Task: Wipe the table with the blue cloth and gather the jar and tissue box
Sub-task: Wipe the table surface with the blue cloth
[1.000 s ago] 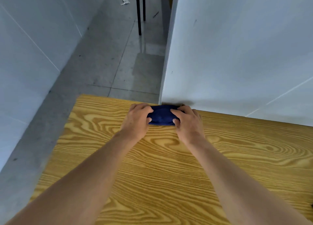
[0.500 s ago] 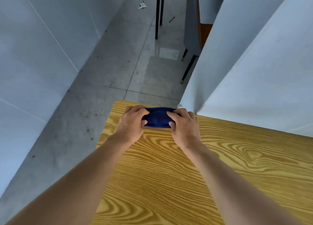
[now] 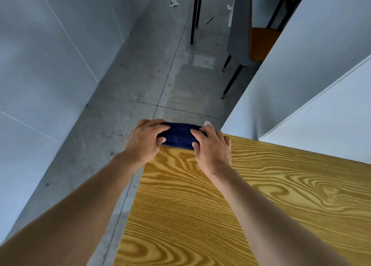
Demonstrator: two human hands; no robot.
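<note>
Bunched dark-blue cloth [image 3: 179,136] sitting right at far left corner of yellow wood-grain table [image 3: 251,195], partly past the edge. Pinned btwn left hand [image 3: 145,143] & right hand [image 3: 212,147], fingers curled on both ends. Grey tile floor [image 3: 140,81] below.

Both forearms are bare from the bottom of the view up to the wrists, with no sleeve showing on either. The left hand [image 3: 145,140] and the right hand [image 3: 212,146] are bare too, ungloved. Neither wrist carries a watch or band, and the fingers that show carry no rings. The nails look short and plain.
</note>
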